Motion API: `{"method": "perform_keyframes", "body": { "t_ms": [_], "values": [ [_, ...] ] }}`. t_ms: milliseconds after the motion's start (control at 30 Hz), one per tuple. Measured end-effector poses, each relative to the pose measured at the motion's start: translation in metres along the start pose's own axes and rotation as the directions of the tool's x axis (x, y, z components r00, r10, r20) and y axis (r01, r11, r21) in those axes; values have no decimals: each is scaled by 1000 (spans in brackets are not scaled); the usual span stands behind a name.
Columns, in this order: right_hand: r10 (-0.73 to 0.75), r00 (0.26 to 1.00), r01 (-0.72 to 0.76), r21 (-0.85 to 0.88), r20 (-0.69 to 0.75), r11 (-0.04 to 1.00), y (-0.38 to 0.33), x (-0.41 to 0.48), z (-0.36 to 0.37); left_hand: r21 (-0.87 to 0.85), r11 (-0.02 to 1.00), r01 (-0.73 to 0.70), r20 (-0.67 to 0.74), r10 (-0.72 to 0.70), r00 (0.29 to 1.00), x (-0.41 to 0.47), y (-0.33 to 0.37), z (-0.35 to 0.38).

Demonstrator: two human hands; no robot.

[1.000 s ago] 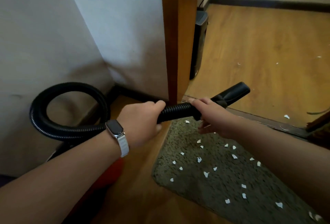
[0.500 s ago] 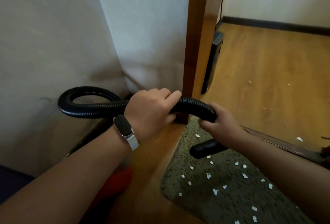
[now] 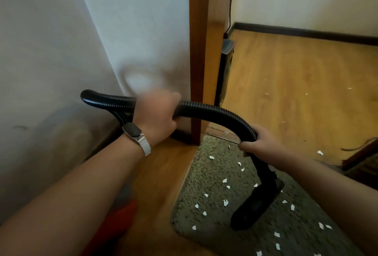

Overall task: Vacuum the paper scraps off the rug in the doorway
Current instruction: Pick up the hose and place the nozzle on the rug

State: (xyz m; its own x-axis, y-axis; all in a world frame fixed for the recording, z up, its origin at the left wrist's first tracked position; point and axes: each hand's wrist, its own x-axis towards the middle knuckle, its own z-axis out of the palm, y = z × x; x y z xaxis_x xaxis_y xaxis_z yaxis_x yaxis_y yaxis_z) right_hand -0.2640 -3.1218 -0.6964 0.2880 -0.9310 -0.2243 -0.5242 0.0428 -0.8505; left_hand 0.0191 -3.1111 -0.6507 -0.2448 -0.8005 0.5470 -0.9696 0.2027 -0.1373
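A black ribbed vacuum hose [image 3: 206,111] arches across the doorway. My left hand [image 3: 156,115], with a watch on its wrist, grips the hose near the door frame. My right hand [image 3: 258,143] grips the hose's far end where it meets the black nozzle [image 3: 256,204]. The nozzle points down over the grey-green rug [image 3: 206,170]; whether its mouth touches the pile I cannot tell. Several white paper scraps [image 3: 225,202] lie scattered over the rug on both sides of the nozzle.
A wooden door frame [image 3: 199,51] stands just behind the hose, with white wall to its left. Beyond the metal threshold strip [image 3: 222,133] is wooden floor [image 3: 296,92] with a few scraps. A dark box [image 3: 226,71] stands by the frame. Something red [image 3: 120,223] lies under my left arm.
My right hand swung the nozzle from pointing up and away to pointing down over the rug, and moved right. My left hand stayed on the hose, which now arches higher.
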Motion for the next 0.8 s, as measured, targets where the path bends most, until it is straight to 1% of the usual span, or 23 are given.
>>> {"method": "perform_keyframes", "body": {
  "t_ms": [67,100,167,233,333,400,467,567,633,700,767,800],
  "values": [
    [-95,983,74,-134,-157,988,3,-4,-5,-29,996,-82,8,82,997,11,17,8],
    [-158,965,111,-218,-209,970,3,-7,-7,-53,991,-122,8,123,992,16,26,12],
    [-236,941,149,-329,-242,932,2,-13,-12,-116,974,-193,12,195,981,27,42,19],
    [-226,944,127,-370,-239,920,7,-16,-24,-178,954,-241,17,248,969,38,54,25],
    [-132,980,66,-384,-149,921,17,-22,-51,-257,920,-295,65,321,945,46,71,31],
    [-24,999,10,-377,-32,926,21,-29,-70,-296,900,-318,145,372,917,45,85,38],
    [95,993,-55,-421,75,905,29,-35,-86,-347,873,-343,218,430,876,41,102,46],
    [239,949,-134,-425,204,895,44,-42,-107,-451,819,-355,264,503,823,33,126,57],
    [342,906,-216,-420,251,881,53,-47,-117,-502,791,-350,318,545,776,27,142,65],
    [425,856,-257,-470,296,845,59,-53,-121,-549,769,-329,385,582,717,21,156,70],
    [474,818,-270,-508,327,818,63,-56,-122,-597,748,-291,446,610,655,16,167,72],
    [476,816,-261,-526,328,809,64,-57,-122,-629,734,-257,468,621,629,13,171,73]
  ]
}}
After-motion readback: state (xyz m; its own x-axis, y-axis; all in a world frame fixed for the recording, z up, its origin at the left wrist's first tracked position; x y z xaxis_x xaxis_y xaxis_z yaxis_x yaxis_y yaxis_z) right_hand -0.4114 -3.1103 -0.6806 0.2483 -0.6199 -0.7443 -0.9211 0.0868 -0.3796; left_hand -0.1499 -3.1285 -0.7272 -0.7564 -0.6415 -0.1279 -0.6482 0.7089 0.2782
